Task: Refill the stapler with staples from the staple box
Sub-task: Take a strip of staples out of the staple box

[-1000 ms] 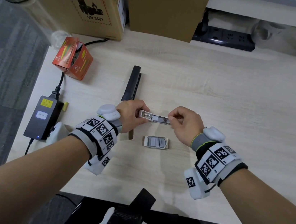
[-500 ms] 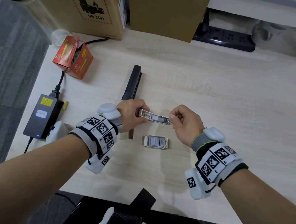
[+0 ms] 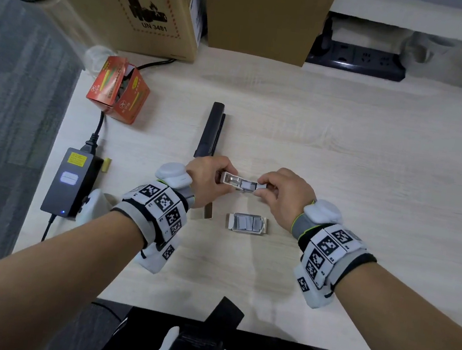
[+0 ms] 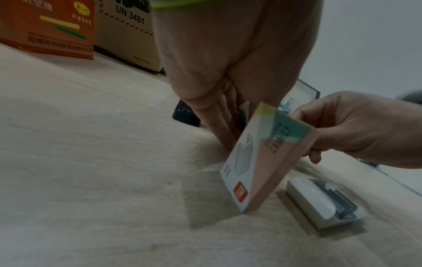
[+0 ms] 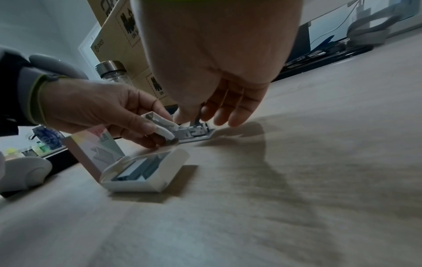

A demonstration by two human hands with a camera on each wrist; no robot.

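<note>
Now the right hand (image 3: 281, 194) has closed in, pinching staples (image 3: 249, 185) into the stapler (image 3: 234, 181). Left hand (image 3: 208, 179) grips it; loading is under way.

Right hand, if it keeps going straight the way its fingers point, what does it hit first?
The right hand points left along the stapler, so it would likely meet the left hand gripping the other end. Depth is hard to judge, but they look level.

The bench (image 3: 372, 164) is pale, matt wood grain. The stapler (image 3: 240, 183) pairs smooth white plastic with shiny metal inside, and the staple box (image 3: 247, 223) is white card holding dull grey metal staples. The cartons (image 3: 145, 16) are plain brown cardboard.
</note>
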